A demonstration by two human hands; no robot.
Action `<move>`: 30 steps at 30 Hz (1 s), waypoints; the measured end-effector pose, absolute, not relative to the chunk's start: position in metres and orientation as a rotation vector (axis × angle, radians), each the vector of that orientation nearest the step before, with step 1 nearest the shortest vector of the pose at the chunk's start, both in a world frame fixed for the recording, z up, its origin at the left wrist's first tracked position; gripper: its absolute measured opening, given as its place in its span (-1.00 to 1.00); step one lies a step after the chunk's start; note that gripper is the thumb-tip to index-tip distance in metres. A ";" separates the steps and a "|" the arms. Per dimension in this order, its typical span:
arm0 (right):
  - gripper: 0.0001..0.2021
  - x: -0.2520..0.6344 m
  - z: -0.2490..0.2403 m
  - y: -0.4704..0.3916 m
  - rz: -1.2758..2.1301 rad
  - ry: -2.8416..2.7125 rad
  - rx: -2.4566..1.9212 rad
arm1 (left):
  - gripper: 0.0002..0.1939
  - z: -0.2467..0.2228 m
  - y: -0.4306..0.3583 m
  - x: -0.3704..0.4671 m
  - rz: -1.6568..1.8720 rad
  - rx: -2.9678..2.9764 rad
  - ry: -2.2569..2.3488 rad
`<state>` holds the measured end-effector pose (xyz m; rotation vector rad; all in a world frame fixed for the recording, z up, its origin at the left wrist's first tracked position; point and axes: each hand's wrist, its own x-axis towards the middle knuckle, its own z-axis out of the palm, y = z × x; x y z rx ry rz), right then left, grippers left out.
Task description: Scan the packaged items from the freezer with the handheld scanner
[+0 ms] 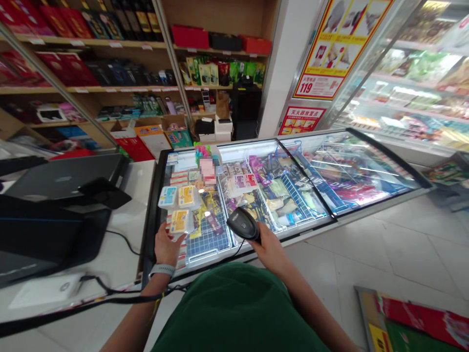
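My right hand (264,242) is wrapped round the handle of a black barcode scanner (242,224), held over the glass top of a chest freezer (205,257). With thumb and fingers, my left hand (168,246) grips the near edge of a clear pack with a yellow label (181,221). Just beyond it on the glass are a blue-labelled pack (169,196) and another yellow-labelled pack (188,196). A cable hangs from the scanner.
On the left, a counter (137,215) bears a black monitor or terminal (47,234), a white box (46,289) and cables. A colourful beaded item (202,154) is at the freezer's far edge. Stocked shelves (128,44) stand behind; a crate (366,313) is at lower right.
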<state>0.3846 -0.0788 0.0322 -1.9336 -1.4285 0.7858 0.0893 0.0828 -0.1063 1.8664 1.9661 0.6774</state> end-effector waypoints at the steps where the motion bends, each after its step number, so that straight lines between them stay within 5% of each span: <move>1: -0.78 0.385 0.032 -0.079 0.786 -1.430 -1.933 | -0.12 -0.105 0.082 0.088 0.668 1.857 1.974; 4: -0.76 0.385 0.031 -0.079 0.783 -1.423 -1.933 | -0.14 -0.101 0.074 0.084 0.642 1.795 2.028; 10: -0.81 0.388 0.029 -0.081 0.763 -1.363 -1.948 | -0.53 -0.079 0.049 0.088 0.550 1.735 1.986; 30: -0.72 0.408 0.004 -0.113 0.585 -1.030 -1.979 | -0.53 -0.059 0.137 0.268 0.393 2.075 1.387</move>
